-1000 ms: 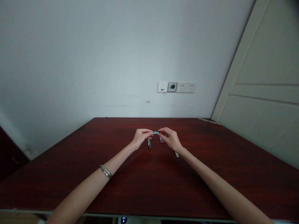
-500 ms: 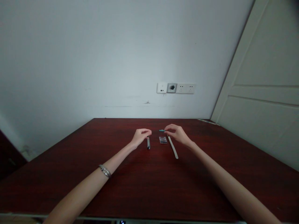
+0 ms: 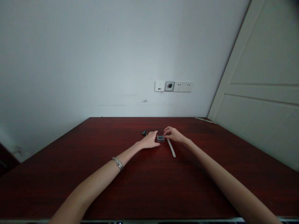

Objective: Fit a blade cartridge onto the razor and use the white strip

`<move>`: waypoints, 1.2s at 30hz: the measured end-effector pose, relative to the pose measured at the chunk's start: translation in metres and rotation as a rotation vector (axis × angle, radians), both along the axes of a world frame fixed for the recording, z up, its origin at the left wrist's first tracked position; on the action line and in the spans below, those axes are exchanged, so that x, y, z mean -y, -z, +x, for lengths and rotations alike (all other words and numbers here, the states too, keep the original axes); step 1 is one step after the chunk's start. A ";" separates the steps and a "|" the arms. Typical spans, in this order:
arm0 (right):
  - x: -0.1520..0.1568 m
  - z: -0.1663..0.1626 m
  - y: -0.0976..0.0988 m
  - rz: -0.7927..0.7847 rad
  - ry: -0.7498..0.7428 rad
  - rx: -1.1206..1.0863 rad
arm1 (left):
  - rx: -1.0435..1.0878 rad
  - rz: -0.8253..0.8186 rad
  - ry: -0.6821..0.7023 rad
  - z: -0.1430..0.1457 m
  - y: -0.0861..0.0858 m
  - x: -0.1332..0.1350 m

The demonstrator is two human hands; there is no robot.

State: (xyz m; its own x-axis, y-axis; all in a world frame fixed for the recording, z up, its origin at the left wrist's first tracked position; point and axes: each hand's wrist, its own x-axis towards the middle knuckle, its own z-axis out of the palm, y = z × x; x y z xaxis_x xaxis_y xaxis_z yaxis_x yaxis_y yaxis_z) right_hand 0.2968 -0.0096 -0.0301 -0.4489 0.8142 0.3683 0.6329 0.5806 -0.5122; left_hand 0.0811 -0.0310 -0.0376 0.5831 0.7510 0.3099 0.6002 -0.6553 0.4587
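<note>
Silver bracelet (image 3: 118,163) on the left wrist. Dark, wide-headed tool (image 3: 144,133), partly concealed behind the left hand (image 3: 149,140), whose thumb and fingers are parted around the left side of a small clear case (image 3: 161,141); contact cannot be discerned. Small teal piece (image 3: 161,137), over the case, pinched at its right end by fingertips of the right hand (image 3: 173,134). Pale, narrow strip (image 3: 171,148), lying obliquely on the reddish-brown surface (image 3: 130,193), just beside the case.

Dark wood-grained surface (image 3: 144,189) with a soft sheen; clear, glossy plastic case (image 3: 161,140); shiny metal bracelet (image 3: 118,163); matt wall (image 3: 93,56).
</note>
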 end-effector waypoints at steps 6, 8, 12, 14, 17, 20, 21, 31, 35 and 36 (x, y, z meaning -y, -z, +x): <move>-0.004 -0.004 0.004 -0.008 -0.003 0.027 | -0.014 -0.014 0.000 0.008 0.006 -0.013; -0.004 -0.005 0.004 -0.016 0.001 0.043 | -0.041 -0.029 0.003 0.008 0.005 -0.014; -0.004 -0.006 0.002 -0.025 -0.004 0.071 | -0.042 -0.070 0.025 0.008 0.003 -0.015; -0.005 -0.006 0.001 -0.033 -0.011 0.085 | -0.033 -0.088 0.019 0.008 0.002 -0.015; -0.004 -0.007 -0.002 -0.050 -0.014 0.124 | -0.020 -0.110 0.007 0.008 0.000 -0.014; -0.003 -0.007 -0.007 -0.046 -0.023 0.131 | -0.023 -0.108 0.011 0.007 0.000 -0.014; -0.002 -0.007 -0.009 -0.039 -0.024 0.122 | -0.027 -0.104 0.016 0.007 0.000 -0.014; 0.011 0.000 -0.023 -0.011 0.019 0.035 | 0.003 -0.122 0.026 0.000 0.002 -0.015; 0.012 0.001 -0.021 0.011 0.020 0.053 | 0.019 -0.121 0.009 -0.003 -0.005 -0.010; 0.011 0.001 -0.020 0.015 0.027 0.058 | 0.038 -0.110 0.003 -0.004 -0.008 -0.009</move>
